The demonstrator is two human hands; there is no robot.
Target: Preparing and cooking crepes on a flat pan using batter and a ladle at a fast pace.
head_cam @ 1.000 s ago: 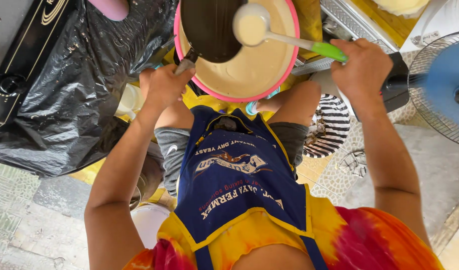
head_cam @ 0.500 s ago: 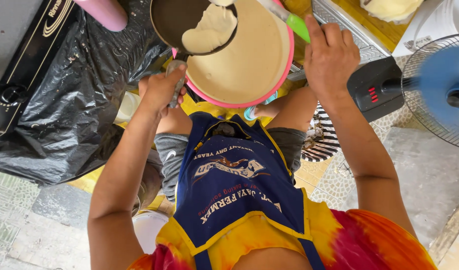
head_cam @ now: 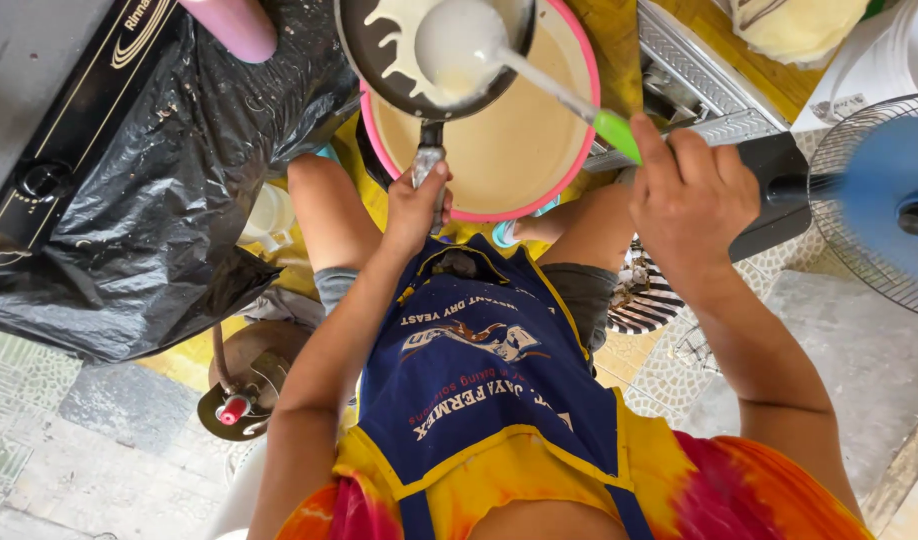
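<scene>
Here the left hand (head_cam: 416,205) is wrapped shut around the metal handle of a small dark round frying pan (head_cam: 379,60), which hangs over the near-left rim of a wide pink-rimmed basin of pale batter (head_cam: 519,150). The pan's handle runs straight down the picture toward the person, its long axis set from the pan's rim to the blue apron (head_cam: 479,390). The right hand (head_cam: 689,195) is closed in a grip on the green end of a long metal ladle (head_cam: 459,40); its shaft slants from lower right up to upper left, and its round bowl sits over the pan, where cream batter lies in a runny patch on the dark surface. A black plastic sheet (head_cam: 149,190) covers a stove at left, and a blue-bladed fan (head_cam: 879,200) stands at right.
</scene>
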